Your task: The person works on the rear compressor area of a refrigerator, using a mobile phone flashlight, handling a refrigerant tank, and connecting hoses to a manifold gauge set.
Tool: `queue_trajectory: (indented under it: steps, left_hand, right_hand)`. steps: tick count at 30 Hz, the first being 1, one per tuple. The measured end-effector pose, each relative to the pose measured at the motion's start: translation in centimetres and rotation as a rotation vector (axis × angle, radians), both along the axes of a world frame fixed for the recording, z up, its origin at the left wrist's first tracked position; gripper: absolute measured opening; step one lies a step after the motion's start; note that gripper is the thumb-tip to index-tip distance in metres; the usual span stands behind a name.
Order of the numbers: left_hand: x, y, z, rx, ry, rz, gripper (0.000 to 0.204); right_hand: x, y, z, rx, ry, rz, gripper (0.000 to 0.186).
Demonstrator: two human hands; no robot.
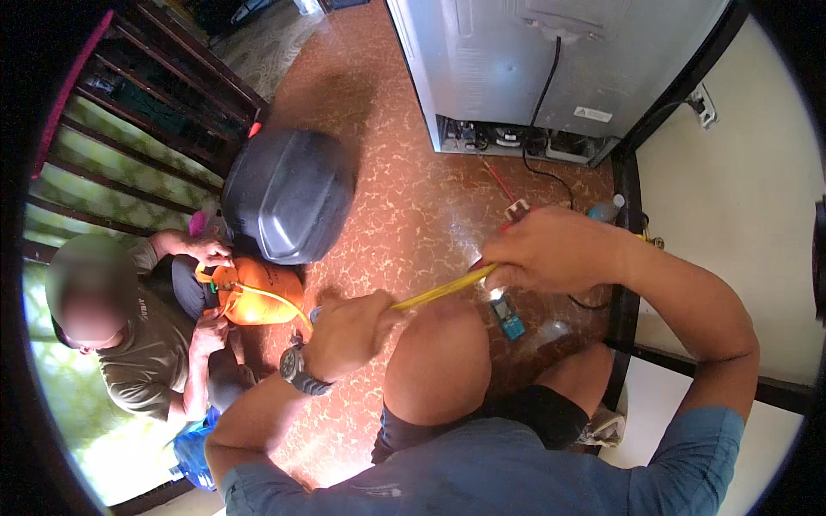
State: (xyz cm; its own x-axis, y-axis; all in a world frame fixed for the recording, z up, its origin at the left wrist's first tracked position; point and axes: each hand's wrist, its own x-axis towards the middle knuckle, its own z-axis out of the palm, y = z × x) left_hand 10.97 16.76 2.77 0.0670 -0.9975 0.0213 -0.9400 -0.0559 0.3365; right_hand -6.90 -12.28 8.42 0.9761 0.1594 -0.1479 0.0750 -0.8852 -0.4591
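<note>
A yellow hose (443,288) stretches taut between my two hands above my bent knee. My left hand (348,335), with a wristwatch (303,368) on its wrist, is closed around the hose. At the other end, my right hand (555,251) is closed on the hose; a red piece with a metal head (517,210) shows by its fingers, its kind unclear. Left of my hand, a yellow hose runs to an orange cylinder (258,297), which a seated co-worker (155,361) handles with both hands. Below my right hand, a small blue keypad phone (508,318) lies on the floor, its light on.
A refrigerator (516,77) stands ahead with its back toward me and its lower compartment exposed. A black hard case (291,198) sits left of centre. A plastic bottle (607,208) lies near the right wall, below a socket (704,106). Dark railings (142,155) line the left.
</note>
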Motion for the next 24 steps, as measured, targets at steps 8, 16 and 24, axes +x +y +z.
queue_trajectory:
  steps: [8, 16, 24]
  left_hand:
    - [13.4, 19.5, -15.7, 0.127, -0.157, 0.533, 0.017]
    - [7.6, 6.7, -4.7, 0.334, 1.025, 0.276, 0.095]
    - [9.8, -3.5, 0.7, 0.712, 1.387, -0.584, 0.133]
  right_hand:
    - [-1.8, -3.3, -2.4, 0.059, -0.046, 0.022, 0.028]
    - [2.2, -1.9, -4.7, 0.186, -0.183, -0.132, 0.033]
    - [4.1, -0.1, -3.5, 0.149, -0.221, -0.207, 0.032]
